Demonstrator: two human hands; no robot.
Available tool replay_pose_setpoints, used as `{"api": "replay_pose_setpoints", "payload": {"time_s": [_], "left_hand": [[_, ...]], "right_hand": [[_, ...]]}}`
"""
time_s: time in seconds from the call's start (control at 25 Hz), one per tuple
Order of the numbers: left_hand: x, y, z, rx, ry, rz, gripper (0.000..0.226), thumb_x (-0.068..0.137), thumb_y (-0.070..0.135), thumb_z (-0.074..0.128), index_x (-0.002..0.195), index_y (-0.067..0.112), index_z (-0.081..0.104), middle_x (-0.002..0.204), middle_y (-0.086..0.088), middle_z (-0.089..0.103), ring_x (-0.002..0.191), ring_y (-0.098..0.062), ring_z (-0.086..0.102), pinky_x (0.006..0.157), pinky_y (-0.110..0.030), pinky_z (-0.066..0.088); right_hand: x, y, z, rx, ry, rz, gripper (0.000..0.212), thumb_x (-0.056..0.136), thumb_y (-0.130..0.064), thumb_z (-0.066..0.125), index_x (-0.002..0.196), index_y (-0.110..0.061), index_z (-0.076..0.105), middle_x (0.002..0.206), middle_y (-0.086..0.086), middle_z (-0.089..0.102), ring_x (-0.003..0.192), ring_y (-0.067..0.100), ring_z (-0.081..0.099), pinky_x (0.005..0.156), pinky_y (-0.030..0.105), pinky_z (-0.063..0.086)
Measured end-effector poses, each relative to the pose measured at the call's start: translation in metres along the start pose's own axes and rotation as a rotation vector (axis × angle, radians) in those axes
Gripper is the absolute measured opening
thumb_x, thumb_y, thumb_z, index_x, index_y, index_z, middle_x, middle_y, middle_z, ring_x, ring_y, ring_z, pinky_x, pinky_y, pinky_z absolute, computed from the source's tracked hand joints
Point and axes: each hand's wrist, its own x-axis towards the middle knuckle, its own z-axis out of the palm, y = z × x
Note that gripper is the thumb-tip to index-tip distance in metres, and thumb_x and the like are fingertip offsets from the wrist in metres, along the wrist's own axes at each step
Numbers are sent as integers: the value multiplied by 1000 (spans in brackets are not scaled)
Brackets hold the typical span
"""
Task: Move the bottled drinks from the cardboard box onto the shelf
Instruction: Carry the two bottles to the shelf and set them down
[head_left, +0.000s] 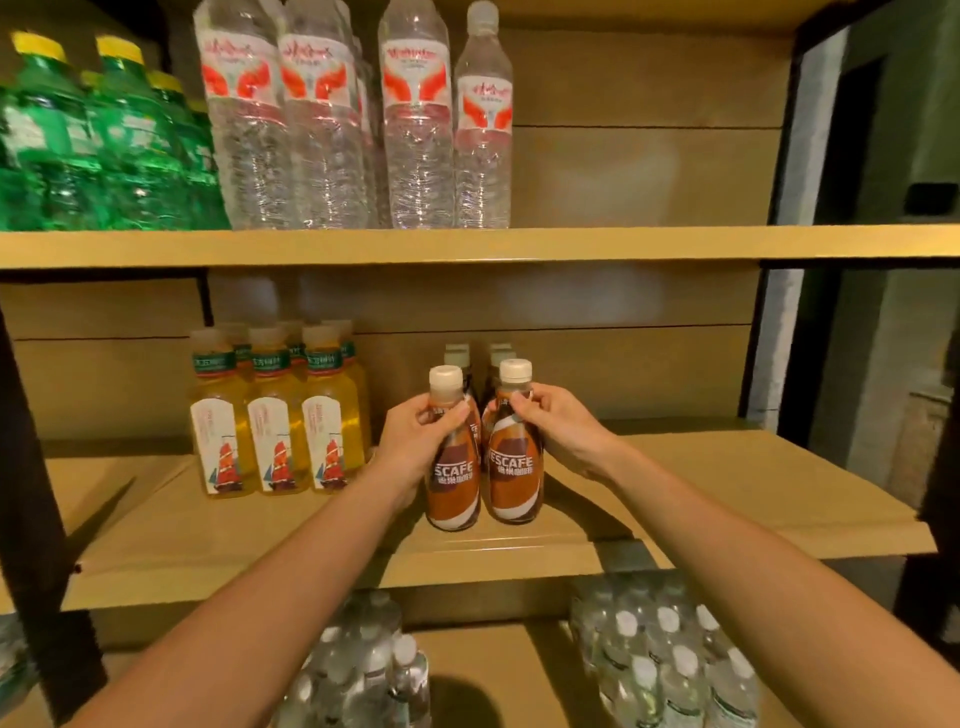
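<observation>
Left grip (423, 439): curled round neck of left coffee bottle (453, 488), upright on shelf (727, 483).
Right grip (558, 428): pinching neck of right coffee bottle (514, 483), just beside the first.
Behind grips: rear coffee bottles (503, 354), close.
Risk: hard push may knock rear row; release while tilted, a fall.

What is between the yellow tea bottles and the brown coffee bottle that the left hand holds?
Only the left hand itself, above bare tan shelf board, in the head view.
</observation>
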Motion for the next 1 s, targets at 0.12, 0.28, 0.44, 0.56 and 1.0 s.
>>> {"api": "replay_pose_setpoints", "payload": {"time_s": [0.12,0.28,0.44,0.56,1.0], "left_hand": [[13,-12,3,-11,5,2,28,87,20,63,114,16,60,105,-1,67,98,-19,63,80,-31,49],[30,-24,8,-21,10,11,28,87,25,63,114,19,60,110,-2,68,102,-20,64,91,-40,50],[32,-32,9,-66,-8,37,16,87,26,63,101,31,59,103,5,67,100,-16,63,85,-33,50],[29,-33,6,-82,-5,32,36,85,28,64,120,25,55,111,6,63,102,-12,59,84,-29,47],[11,-101,-12,1197,-164,-10,84,76,81,28,143,31,33,154,-2,30,143,-24,21,116,-47,10]], "right_hand": [[12,14,-1,-17,-24,-34,23,93,-27,52,112,-15,58,101,1,70,95,13,69,81,24,54],[26,26,-3,-6,-19,-59,27,93,-28,51,116,-15,58,105,1,70,99,14,68,87,28,54],[30,32,-4,2,-60,-39,23,95,-30,47,116,-23,54,108,-3,68,101,11,67,84,24,54],[26,32,-4,-42,42,-74,40,94,-32,49,132,-22,44,117,-7,63,107,9,62,88,25,52],[-22,87,40,-1004,222,213,76,73,-81,37,122,-24,50,124,0,58,118,21,52,103,42,38]]}}
